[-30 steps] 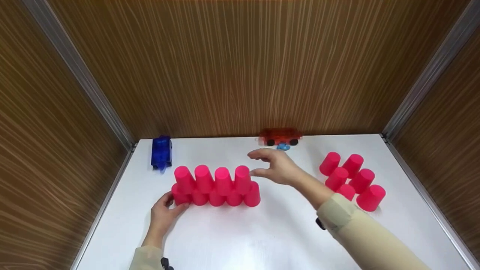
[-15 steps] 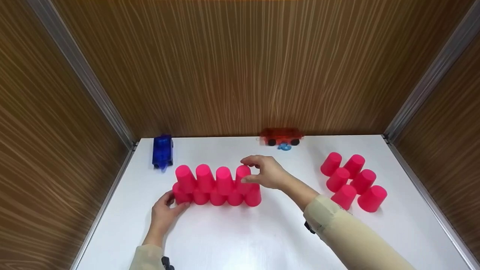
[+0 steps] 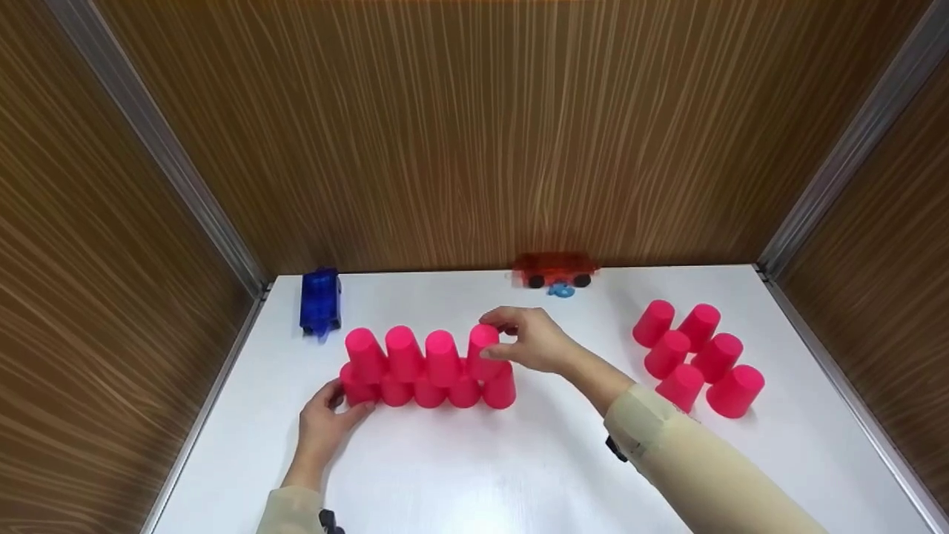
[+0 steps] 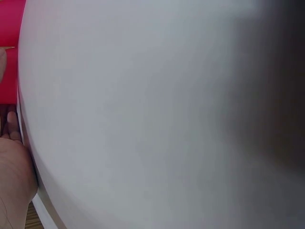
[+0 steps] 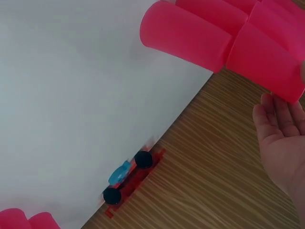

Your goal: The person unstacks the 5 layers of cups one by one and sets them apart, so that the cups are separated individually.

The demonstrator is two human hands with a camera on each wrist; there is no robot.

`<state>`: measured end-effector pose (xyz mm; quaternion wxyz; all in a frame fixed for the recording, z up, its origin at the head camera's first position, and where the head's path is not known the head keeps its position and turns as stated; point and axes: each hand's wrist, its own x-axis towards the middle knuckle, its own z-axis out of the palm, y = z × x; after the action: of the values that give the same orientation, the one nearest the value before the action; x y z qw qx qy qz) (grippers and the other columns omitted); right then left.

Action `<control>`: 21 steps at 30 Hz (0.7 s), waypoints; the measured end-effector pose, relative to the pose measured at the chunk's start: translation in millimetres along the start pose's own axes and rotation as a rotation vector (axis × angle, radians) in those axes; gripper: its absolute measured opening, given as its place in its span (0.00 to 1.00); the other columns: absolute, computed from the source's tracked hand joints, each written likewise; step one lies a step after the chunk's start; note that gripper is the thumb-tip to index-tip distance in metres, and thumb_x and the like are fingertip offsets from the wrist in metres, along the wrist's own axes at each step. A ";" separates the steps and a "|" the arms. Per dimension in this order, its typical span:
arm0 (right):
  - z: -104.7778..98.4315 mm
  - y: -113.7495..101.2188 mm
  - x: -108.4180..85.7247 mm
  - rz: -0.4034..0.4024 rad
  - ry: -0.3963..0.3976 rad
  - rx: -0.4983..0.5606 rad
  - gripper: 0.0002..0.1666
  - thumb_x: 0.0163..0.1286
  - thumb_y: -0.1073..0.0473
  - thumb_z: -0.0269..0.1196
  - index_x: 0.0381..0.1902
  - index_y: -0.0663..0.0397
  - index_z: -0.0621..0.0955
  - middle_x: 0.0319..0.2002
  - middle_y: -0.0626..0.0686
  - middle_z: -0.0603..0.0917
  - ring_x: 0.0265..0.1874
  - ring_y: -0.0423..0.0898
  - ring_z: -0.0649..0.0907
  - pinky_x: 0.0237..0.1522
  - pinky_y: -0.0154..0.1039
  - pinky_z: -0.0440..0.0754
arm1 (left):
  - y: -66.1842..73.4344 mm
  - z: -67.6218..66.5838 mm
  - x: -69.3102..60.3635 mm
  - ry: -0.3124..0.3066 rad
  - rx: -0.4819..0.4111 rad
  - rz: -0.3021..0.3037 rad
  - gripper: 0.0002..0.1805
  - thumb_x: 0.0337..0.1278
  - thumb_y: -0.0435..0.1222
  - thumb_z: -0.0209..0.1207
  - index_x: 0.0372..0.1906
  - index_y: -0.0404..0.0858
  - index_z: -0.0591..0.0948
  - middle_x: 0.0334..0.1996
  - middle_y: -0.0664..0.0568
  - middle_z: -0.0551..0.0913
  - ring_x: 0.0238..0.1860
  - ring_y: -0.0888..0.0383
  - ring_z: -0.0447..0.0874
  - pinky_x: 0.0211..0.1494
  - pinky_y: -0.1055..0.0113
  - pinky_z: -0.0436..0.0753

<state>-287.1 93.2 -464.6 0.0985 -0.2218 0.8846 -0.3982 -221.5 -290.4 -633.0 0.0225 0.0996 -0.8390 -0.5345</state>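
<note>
Fingers of the right hand (image 3: 535,340): pinching the top right pink cup (image 3: 482,343).
Fingers of the left hand (image 3: 324,419): curled round the bottom left pink cup (image 3: 359,387).
Top right pink cup: best nudged softly, kept straight over two bottom cups (image 3: 500,389).
White table (image 3: 445,475): stacked cups (image 3: 443,360) left of its middle, loose cups (image 3: 718,359) near its right edge.
Right thumb (image 3: 500,351): beside the cup a second ago, now across its front.
</note>
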 end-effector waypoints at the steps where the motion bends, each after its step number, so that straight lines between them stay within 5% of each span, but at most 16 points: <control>1: -4.0 0.4 -0.7 0.003 0.003 0.006 0.34 0.63 0.52 0.80 0.66 0.49 0.83 0.55 0.47 0.86 0.57 0.48 0.84 0.58 0.45 0.87 | 0.1 0.4 0.1 0.001 -0.002 0.001 0.43 0.60 0.45 0.77 0.76 0.36 0.73 0.73 0.39 0.75 0.75 0.40 0.71 0.77 0.48 0.72; 11: -61.0 17.3 -16.5 0.000 0.024 0.031 0.36 0.65 0.54 0.78 0.69 0.50 0.80 0.61 0.51 0.82 0.61 0.53 0.82 0.58 0.50 0.88 | 0.1 -0.5 -1.7 0.007 -0.002 0.011 0.42 0.59 0.45 0.78 0.75 0.36 0.74 0.73 0.39 0.76 0.74 0.40 0.72 0.77 0.48 0.73; 21: -103.9 52.9 -32.8 0.118 0.037 0.026 0.38 0.64 0.54 0.79 0.71 0.48 0.79 0.62 0.53 0.81 0.64 0.57 0.79 0.56 0.52 0.88 | -3.0 -3.0 -4.9 0.023 0.000 0.012 0.42 0.59 0.45 0.78 0.75 0.35 0.74 0.72 0.39 0.76 0.73 0.41 0.73 0.76 0.50 0.73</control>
<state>-311.2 208.3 -435.3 0.1083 -0.1606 0.8927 -0.4070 -215.9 -293.4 -634.1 0.0354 0.1010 -0.8393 -0.5330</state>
